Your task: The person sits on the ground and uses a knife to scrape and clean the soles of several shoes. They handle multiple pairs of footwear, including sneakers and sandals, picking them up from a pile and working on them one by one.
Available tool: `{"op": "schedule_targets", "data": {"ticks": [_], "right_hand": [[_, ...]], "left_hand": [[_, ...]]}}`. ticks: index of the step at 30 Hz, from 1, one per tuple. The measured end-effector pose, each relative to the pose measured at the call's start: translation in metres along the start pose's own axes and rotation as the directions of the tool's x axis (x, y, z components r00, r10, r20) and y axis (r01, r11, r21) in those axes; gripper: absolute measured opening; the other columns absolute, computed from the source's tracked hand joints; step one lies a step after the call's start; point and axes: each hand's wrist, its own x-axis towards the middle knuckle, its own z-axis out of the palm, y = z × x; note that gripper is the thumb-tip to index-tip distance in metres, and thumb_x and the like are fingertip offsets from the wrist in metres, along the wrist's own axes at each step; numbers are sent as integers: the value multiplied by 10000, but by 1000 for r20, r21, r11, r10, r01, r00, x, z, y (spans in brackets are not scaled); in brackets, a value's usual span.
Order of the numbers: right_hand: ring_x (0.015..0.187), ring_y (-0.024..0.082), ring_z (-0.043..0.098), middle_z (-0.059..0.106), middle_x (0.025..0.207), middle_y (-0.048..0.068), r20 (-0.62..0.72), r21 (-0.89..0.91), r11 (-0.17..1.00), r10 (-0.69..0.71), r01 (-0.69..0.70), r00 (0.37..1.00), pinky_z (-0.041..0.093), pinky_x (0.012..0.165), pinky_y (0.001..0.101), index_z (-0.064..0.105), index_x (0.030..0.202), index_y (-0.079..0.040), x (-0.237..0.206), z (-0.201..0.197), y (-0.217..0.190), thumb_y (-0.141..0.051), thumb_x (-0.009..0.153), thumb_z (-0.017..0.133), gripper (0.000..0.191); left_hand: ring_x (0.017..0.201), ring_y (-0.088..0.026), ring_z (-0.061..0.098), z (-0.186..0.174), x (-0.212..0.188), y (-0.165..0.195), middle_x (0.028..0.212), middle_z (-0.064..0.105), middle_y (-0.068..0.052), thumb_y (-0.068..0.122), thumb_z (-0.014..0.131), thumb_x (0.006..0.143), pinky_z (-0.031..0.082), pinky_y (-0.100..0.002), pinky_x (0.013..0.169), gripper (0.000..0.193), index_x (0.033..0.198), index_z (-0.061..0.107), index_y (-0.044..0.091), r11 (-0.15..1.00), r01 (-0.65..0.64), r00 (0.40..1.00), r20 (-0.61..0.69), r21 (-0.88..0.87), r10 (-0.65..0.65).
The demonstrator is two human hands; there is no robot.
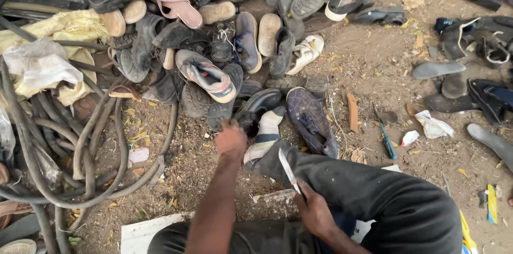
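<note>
Two bare hands are seen: a left hand (231, 139) reaching to a black shoe (258, 105), and a right hand (315, 212) closed around one knife (289, 172). One screwdriver (385, 137) with a blue-green handle is counted on the dirt, and one small wooden block (352, 112) beside it. One dark blue shoe (311, 119) and one white-striped shoe (265, 135) are lain nearest the knee. One pink sandal (180, 6) is noted in the heap (224, 35), where well over twenty worn shoes are piled; an exact count cannot be made. Several rubber hoses (80, 152) are coiled at the left, perhaps six strands. Two loose insoles (438, 69) are seen at the right.
</note>
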Motion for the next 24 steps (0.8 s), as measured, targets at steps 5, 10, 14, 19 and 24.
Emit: {"op": "schedule_targets", "data": {"ticks": [5,10,14,19,24], "right_hand": [[821,233,642,727,930,181,30,145,986,-92,86,995,555,752,379,574,1384,-18,2,-3,-6,-288,979,649,492],[700,216,637,665,801,158,157,-15,1000,29,-27,987,514,673,378,579,1407,-97,5,10,-24,-283,960,640,488],[671,210,625,640,759,147,96,-9,994,-112,113,989,521,653,354,608,1354,-67,-3,11,-34,-247,954,656,441],[681,197,610,626,775,149,47,-41,976,-212,214,976,512,661,359,585,1375,-60,-23,-8,-49,-222,955,647,454],[754,250,648,675,836,192,75,-118,990,-66,75,995,520,702,376,555,1441,-102,-53,-26,-74,-260,982,645,495]], "left_hand": [[868,-326,765,-24,-82,-87,911,766,-155,429,687,902,606,-442,802,377,988,768,72,903,401,914,136,-156,-383],[875,-399,746,-18,-147,-157,912,753,-219,461,744,830,598,-476,787,477,1024,729,25,952,295,955,49,-77,-292],[1020,-376,733,-10,-167,-111,1024,740,-224,516,675,966,614,-436,830,496,946,737,24,998,60,857,-510,-32,-68],[1109,-305,656,8,-167,-62,1186,674,-161,556,660,889,475,-487,996,517,1039,738,67,973,224,938,260,46,-229],[1087,-328,677,29,-164,-68,1160,714,-121,180,600,896,475,-488,992,257,1068,772,99,959,-253,961,-149,-126,234]]}}
